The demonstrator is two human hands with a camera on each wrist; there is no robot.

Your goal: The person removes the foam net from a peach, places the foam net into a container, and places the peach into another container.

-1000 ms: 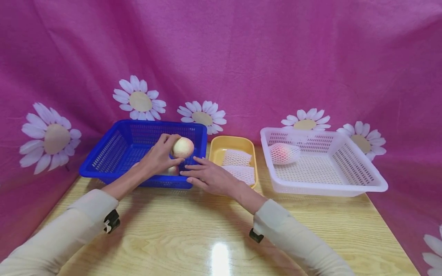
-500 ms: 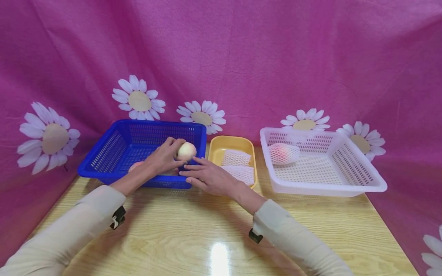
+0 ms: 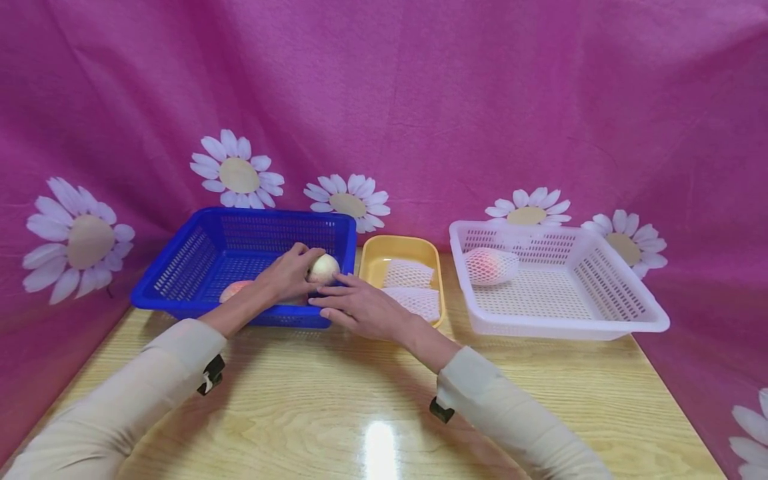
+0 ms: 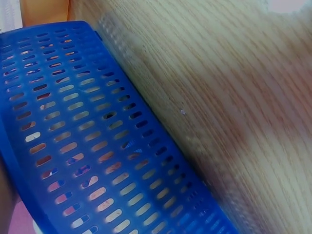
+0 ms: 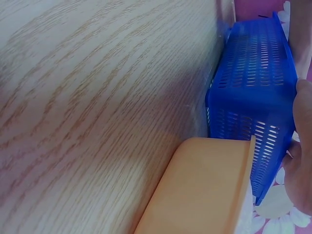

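My left hand (image 3: 291, 272) grips a pale round peach (image 3: 325, 268) inside the blue basket (image 3: 180, 308), near its right end. The fingers lie over the far side of the fruit. My right hand (image 3: 367, 308) reaches over the basket's right rim with fingers extended, fingertips right beside the peach; the right wrist view catches its thumb side (image 5: 303, 161) at that rim. A reddish peach (image 3: 234, 290) lies in the basket, partly covered by the left forearm. In the left wrist view only the basket's slotted wall (image 4: 83, 126) shows, and the left hand's fingers are hidden.
Between the baskets stands a yellow tray (image 3: 367, 257) with white foam net sleeves (image 3: 414, 301). The white basket (image 3: 600, 327) on the right holds a peach in a foam net (image 3: 492, 265). A pink flowered cloth (image 3: 420, 120) hangs behind the wooden table (image 3: 300, 413).
My left hand has moved right and lower in the basket with the peach, towards the right fingertips. More of the reddish peach now shows. The right hand has stayed almost still.
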